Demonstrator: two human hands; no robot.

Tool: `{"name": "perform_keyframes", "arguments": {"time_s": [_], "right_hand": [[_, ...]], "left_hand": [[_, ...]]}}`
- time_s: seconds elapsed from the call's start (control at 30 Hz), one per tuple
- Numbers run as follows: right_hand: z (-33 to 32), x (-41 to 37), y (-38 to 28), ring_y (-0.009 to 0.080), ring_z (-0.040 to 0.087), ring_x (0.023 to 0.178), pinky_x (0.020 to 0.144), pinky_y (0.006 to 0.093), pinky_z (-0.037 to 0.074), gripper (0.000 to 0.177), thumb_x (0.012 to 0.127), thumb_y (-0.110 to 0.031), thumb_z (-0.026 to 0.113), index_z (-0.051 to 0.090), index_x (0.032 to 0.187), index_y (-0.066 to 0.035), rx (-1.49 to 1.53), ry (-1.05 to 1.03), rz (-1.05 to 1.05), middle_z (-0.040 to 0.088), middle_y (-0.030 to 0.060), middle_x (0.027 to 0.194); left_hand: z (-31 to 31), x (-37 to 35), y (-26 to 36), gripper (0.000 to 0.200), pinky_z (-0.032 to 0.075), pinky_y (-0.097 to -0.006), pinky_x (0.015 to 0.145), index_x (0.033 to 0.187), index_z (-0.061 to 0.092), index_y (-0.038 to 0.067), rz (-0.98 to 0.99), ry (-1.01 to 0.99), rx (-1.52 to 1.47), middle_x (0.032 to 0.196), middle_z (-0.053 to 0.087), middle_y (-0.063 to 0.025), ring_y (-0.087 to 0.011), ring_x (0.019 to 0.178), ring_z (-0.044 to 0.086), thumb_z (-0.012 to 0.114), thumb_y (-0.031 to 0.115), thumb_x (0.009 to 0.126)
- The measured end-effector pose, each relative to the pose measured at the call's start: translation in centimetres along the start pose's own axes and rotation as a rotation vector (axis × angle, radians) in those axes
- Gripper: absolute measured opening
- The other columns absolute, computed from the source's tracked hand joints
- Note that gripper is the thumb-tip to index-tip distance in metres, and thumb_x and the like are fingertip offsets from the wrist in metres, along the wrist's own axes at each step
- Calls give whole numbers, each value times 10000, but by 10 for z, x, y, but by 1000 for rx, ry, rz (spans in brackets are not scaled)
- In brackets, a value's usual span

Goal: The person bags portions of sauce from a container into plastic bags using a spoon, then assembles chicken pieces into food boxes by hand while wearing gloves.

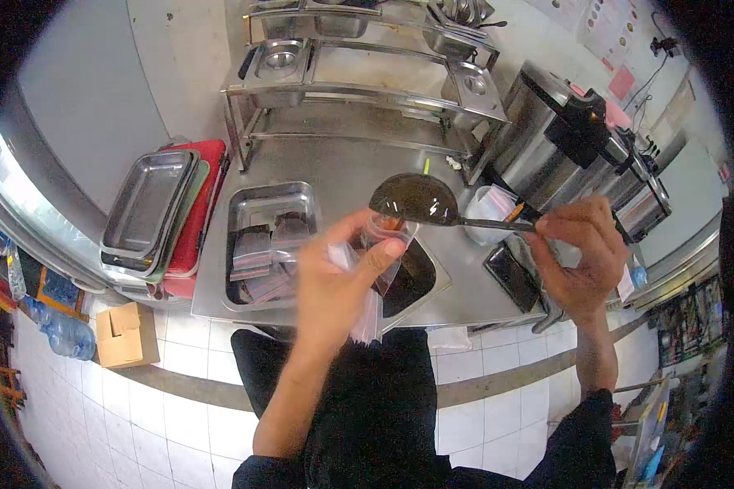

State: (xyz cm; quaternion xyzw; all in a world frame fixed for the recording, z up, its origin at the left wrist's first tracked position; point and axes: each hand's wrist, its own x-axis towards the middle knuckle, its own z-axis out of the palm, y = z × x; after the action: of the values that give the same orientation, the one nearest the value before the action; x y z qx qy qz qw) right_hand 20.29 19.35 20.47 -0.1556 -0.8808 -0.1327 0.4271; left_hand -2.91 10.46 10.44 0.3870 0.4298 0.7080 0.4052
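Note:
My right hand (pixel 577 253) is closed on the handle end of a ladle (pixel 416 198). The ladle's dark, shiny bowl is over the mouth of a small clear zip bag (pixel 391 231). Reddish-brown liquid shows at the bag's opening, under the bowl's edge. My left hand (pixel 338 277) pinches this bag near the top, and more clear plastic hangs below the fingers. Beneath the hands is a steel pan (pixel 440 281) with dark contents, partly hidden. To its left, a steel tray (pixel 234 224) contains several bags filled with something dark.
A black flat object (pixel 512 277) lies near the counter's (pixel 359 151) right front edge, by a white container (pixel 481 232) with bags. Large steel cookers (pixel 546 138) stand at right. Stacked trays (pixel 151 204) lean at left; a steel rack (pixel 367 98) spans the back.

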Motion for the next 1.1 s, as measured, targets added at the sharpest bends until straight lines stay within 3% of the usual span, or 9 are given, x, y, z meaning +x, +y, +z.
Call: {"name": "perform_keyframes", "arguments": {"time_s": [0.17, 0.23, 0.6, 0.7, 0.73, 0.77, 0.87, 1.03, 1.1], "right_hand": [[6, -5, -7, 205, 612, 678, 619, 302, 459, 241, 627, 4, 813, 681, 820, -52, -104, 9, -106, 655, 90, 784], [14, -9, -11, 186, 613, 671, 616, 266, 458, 212, 663, 4, 798, 683, 836, -36, 126, 6, 230, 650, 93, 778], [30, -48, -6, 51, 574, 754, 640, 215, 449, 206, 849, -89, 707, 652, 1026, 0, 843, -196, 977, 636, -5, 846], [38, -81, 5, 58, 564, 722, 616, 224, 437, 254, 825, -88, 723, 648, 1058, -17, 578, -458, 913, 636, -1, 825], [42, -81, 2, 126, 586, 718, 646, 267, 459, 328, 777, -98, 754, 651, 1085, -52, 397, -546, 711, 640, 31, 819], [47, -77, -1, 126, 586, 718, 646, 267, 459, 328, 777, -98, 754, 651, 1085, -52, 408, -548, 710, 640, 31, 819], [64, -43, -28, 206, 616, 783, 677, 290, 471, 413, 731, -81, 773, 650, 1126, -72, 20, -304, 155, 644, 78, 857], [86, 15, -73, 293, 650, 804, 705, 374, 498, 324, 782, -118, 721, 648, 1090, -52, 783, -625, 352, 652, 137, 867], [93, 28, -64, 301, 653, 795, 702, 374, 502, 272, 792, -113, 709, 654, 1048, -38, 816, -666, 207, 653, 145, 861]], "left_hand": [[2, 1, -3, 452, 474, -282, 866, 1197, 629, -15, -22, 27, -26, 1034, 692, -90, -124, 938, 613, 772, 149, 801], [3, 1, -5, 468, 474, -285, 879, 1216, 616, -19, 51, 42, -57, 1044, 691, -99, -125, 952, 614, 768, 141, 803], [-17, -5, -9, 503, 467, -307, 916, 1255, 586, -26, -43, 120, 7, 1077, 685, -140, -155, 995, 616, 752, 128, 806], [-33, -9, -20, 516, 472, -306, 905, 1254, 589, -20, 30, 176, 82, 1071, 686, -147, -155, 976, 624, 764, 120, 790], [-35, -12, -19, 516, 472, -306, 905, 1254, 589, -20, 30, 185, 88, 1071, 686, -147, -155, 976, 624, 764, 120, 790], [-36, -15, -19, 516, 484, -304, 887, 1248, 592, -20, 27, 209, 92, 1064, 687, -147, -154, 965, 628, 770, 101, 778], [-33, -23, -18, 535, 509, -298, 846, 1247, 587, -24, 34, 244, 120, 1050, 686, -146, -161, 958, 635, 788, 102, 767], [-26, -34, -18, 517, 528, -298, 813, 1209, 597, -27, 109, 261, 88, 1038, 683, -148, -178, 967, 640, 806, 109, 756], [-31, -43, -17, 459, 529, -285, 788, 1141, 639, -11, 205, 317, 76, 1018, 687, -133, -157, 880, 652, 816, 62, 724]]}}
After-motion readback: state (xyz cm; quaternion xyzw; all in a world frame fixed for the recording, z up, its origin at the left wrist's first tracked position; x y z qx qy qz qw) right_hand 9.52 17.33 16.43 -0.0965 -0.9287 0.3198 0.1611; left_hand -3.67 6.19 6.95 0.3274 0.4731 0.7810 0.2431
